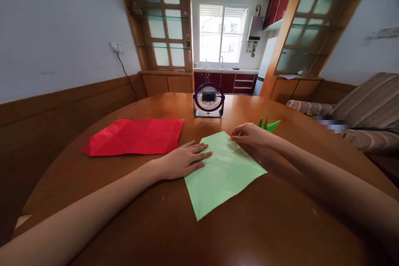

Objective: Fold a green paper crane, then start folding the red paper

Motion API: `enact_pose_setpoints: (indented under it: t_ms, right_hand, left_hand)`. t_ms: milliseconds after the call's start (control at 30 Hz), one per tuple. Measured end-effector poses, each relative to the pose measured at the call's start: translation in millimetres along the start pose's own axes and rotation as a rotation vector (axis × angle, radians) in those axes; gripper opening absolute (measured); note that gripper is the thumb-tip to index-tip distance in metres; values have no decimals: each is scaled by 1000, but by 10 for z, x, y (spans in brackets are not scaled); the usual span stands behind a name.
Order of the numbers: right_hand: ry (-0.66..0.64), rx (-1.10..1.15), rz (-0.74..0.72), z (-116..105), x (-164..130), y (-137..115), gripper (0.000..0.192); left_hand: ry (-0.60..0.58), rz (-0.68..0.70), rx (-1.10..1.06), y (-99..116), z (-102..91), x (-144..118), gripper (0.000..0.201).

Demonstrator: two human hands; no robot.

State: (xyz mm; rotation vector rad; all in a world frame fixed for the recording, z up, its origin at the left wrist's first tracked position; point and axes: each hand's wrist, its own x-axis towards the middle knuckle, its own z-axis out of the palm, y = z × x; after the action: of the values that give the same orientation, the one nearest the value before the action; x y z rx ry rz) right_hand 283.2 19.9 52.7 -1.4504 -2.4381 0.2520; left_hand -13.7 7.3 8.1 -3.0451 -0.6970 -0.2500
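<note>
A light green sheet of paper [226, 174] lies on the table, creased, with its far corner folded or cut off. My left hand [183, 160] rests flat on the sheet's left edge with its fingers spread. At the far right edge of the paper, the fingertips of my right hand [245, 134] are pinched together on it. Partly hidden behind my right wrist is a brighter green folded paper piece [272, 126] with pointed tips. To the left of my left hand lies a creased red sheet of paper [137, 137].
A small dark purple desk fan [208, 99] stands near the far edge of the round wooden table [149, 224]. Beyond the table are wooden cabinets and a kitchen window [222, 33]. A striped sofa [374, 104] is at the right.
</note>
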Motion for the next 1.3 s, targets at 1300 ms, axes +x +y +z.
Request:
enact_pose_setpoints:
  t_ms: [1300]
  right_hand:
    - [289,100,-565,596,-127,50,36]
  left_hand:
    - [178,-76,-155,7,100,105,29]
